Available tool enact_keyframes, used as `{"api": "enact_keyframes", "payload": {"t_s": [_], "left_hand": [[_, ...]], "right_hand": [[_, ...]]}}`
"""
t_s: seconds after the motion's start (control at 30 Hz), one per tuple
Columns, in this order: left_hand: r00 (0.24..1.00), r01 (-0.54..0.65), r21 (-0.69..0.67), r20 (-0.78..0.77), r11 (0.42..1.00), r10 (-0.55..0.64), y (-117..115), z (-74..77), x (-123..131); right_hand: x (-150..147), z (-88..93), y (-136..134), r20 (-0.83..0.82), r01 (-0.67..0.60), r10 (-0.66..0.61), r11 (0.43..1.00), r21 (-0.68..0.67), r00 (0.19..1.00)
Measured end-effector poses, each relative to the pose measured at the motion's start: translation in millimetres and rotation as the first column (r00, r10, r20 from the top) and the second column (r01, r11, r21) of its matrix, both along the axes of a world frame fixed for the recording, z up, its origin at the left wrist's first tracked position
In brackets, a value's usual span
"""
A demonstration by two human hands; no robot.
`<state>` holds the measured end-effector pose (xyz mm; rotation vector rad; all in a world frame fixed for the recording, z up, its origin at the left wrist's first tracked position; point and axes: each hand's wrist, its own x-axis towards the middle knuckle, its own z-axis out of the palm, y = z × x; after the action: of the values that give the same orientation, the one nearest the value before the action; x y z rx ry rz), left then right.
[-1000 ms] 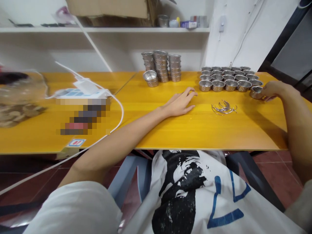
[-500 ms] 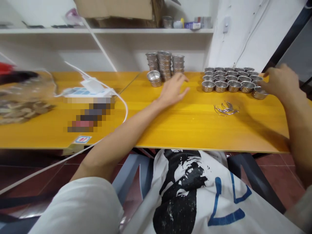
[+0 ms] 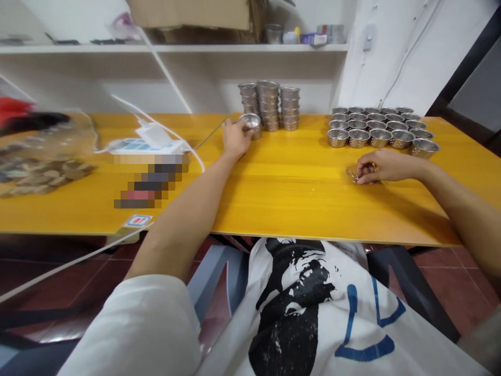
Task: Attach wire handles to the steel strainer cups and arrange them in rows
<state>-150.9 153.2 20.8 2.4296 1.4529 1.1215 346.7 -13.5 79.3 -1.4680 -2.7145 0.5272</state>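
Note:
My left hand [image 3: 236, 138] is closed on the near rim of a small perforated metal cup [image 3: 254, 125], which rests on the table in front of the stacks. Just behind it stand three stacks of similar metal cups [image 3: 268, 107]. Off to the right, my right hand [image 3: 381, 166] has its fingertips pinched together in a small pile of thin curved metal wires [image 3: 352, 175]; the hand covers most of the pile. Behind that hand, several perforated cups [image 3: 369, 138] stand upright in tight rows, open side up.
The yellow table [image 3: 282, 198] carries a white power strip [image 3: 148, 146] with a plug and cable on the left. Farther left lie round wooden-looking pieces [image 3: 50, 175] by a clear plastic bag. A white shelf [image 3: 188, 49] holding a cardboard box [image 3: 191, 14] runs above.
My left hand has moved left from beside the stacks onto the single cup. My right hand has come left and down from the cup rows to the wire pile.

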Motion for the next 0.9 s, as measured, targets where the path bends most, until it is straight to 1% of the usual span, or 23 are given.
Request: {"api": "enact_keyframes", "payload": {"t_s": [0.07,0.1,0.23,0.3,0.43,0.47,0.5,0.53,0.57,0.6,0.63,0.67,0.7,0.77,0.8,0.83,0.87,0.9], "left_hand": [[0.981,-0.122,0.044,0.155,0.991,0.114,0.0,0.8,1.7],[0.956,-0.201,0.044,0.227,0.979,0.187,-0.3,0.8,3.4],[0.896,-0.313,-0.029,0.322,0.949,0.305,-3.4,2.3,11.9],[0.875,-0.338,-0.034,0.356,0.940,0.328,-5.3,6.5,14.2],[0.882,-0.321,0.024,0.372,0.947,0.290,-10.2,21.8,19.2],[0.897,-0.284,0.026,0.362,0.959,0.255,-12.7,25.8,22.9],[0.915,-0.222,0.022,0.351,0.975,0.200,-16.2,29.3,28.4],[0.931,-0.136,0.013,0.342,0.991,0.124,-21.1,32.1,35.8],[0.940,-0.024,0.002,0.340,1.000,0.022,-27.4,34.1,45.2],[0.936,0.102,-0.009,0.340,0.995,-0.093,-35.3,35.3,56.1],[0.919,0.231,-0.023,0.334,0.973,-0.211,-44.5,35.7,68.3],[0.889,0.375,-0.059,0.305,0.925,-0.341,-54.6,35.5,80.9],[0.854,0.486,-0.100,0.264,0.868,-0.448,-65.2,34.9,93.5],[0.775,0.632,-0.226,0.179,0.741,-0.606,-85.3,32.8,115.9],[0.735,0.672,-0.286,0.150,0.683,-0.661,-93.8,31.8,124.8],[0.704,0.696,-0.325,0.135,0.640,-0.697,-100.7,30.8,131.7],[0.683,0.710,-0.350,0.131,0.611,-0.719,-106.1,30.1,136.5],[0.671,0.717,-0.362,0.130,0.595,-0.730,-109.9,29.7,139.4]], "right_hand": [[-0.8,-2.7,2.1,-0.013,-0.013,0.012,1.000,-0.010,1.000],[-1.4,-3.9,2.7,-0.018,-0.017,0.017,1.000,-0.006,1.000],[-3.1,-4.5,1.8,-0.049,-0.024,0.024,1.000,0.015,0.998],[-2.5,-2.8,1.0,-0.063,-0.023,0.026,0.999,0.042,0.998],[-0.7,1.8,0.1,-0.091,-0.001,0.016,0.986,0.167,0.996],[-0.9,3.0,-0.6,-0.111,0.014,0.010,0.977,0.212,0.994],[-1.5,4.3,-1.6,-0.137,0.037,-0.001,0.964,0.262,0.991],[-2.5,5.6,-3.1,-0.166,0.070,-0.019,0.948,0.310,0.986],[-4.0,6.8,-5.0,-0.199,0.112,-0.043,0.930,0.350,0.979],[-5.8,7.9,-7.2,-0.236,0.158,-0.069,0.911,0.381,0.969],[-7.9,8.9,-9.6,-0.274,0.200,-0.092,0.896,0.397,0.957],[-10.1,9.8,-12.1,-0.312,0.235,-0.110,0.887,0.397,0.944],[-12.3,10.5,-14.5,-0.349,0.260,-0.121,0.886,0.384,0.929],[-16.4,11.2,-18.5,-0.410,0.283,-0.130,0.897,0.340,0.903],[-18.1,11.3,-19.9,-0.431,0.283,-0.129,0.906,0.314,0.893],[-19.5,11.3,-20.8,-0.447,0.278,-0.127,0.915,0.291,0.885],[-20.6,11.2,-21.4,-0.459,0.273,-0.125,0.922,0.273,0.880],[-21.4,11.2,-21.7,-0.468,0.269,-0.122,0.927,0.261,0.875]]}}
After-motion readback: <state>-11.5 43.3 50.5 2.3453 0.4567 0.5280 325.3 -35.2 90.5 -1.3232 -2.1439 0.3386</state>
